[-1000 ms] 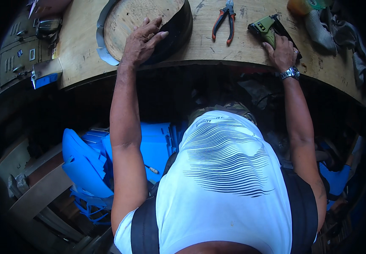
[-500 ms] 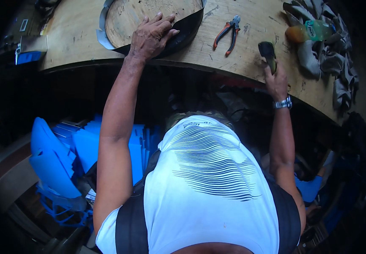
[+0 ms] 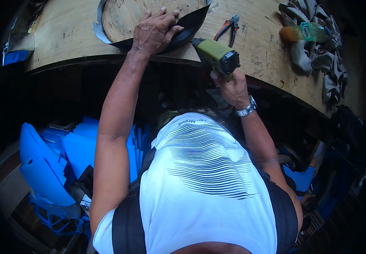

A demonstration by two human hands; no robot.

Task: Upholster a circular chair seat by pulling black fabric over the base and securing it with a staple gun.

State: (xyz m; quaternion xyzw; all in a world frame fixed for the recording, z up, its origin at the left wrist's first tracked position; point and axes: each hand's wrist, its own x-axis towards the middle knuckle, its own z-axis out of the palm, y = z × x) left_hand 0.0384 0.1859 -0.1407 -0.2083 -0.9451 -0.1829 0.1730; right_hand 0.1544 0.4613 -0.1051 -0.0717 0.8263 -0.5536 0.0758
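A round wooden board (image 3: 121,21) lies near the bench's front edge, with a flexible black sheet (image 3: 193,26) along its near side. My left hand (image 3: 154,33) rests on both, fingers stretched over the wood and thumb against the sheet. My right hand (image 3: 234,89) is closed around the grip of a green and black pistol-grip power tool (image 3: 216,51). Its black front end points toward the sheet's right part; whether they touch I cannot tell. Cutting pliers (image 3: 235,21) with orange and black handles lie just beyond the tool.
A bottle (image 3: 303,31) with orange liquid lies on crumpled grey cloth (image 3: 333,70) at the right of the wooden bench (image 3: 271,55). A blue and grey object (image 3: 17,48) sits at the bench's left end. Blue sheets (image 3: 81,144) stand below, by my left arm.
My right hand has lifted the power tool off the bench's right side and brought it left, beside the black sheet. My left hand stays on the board.
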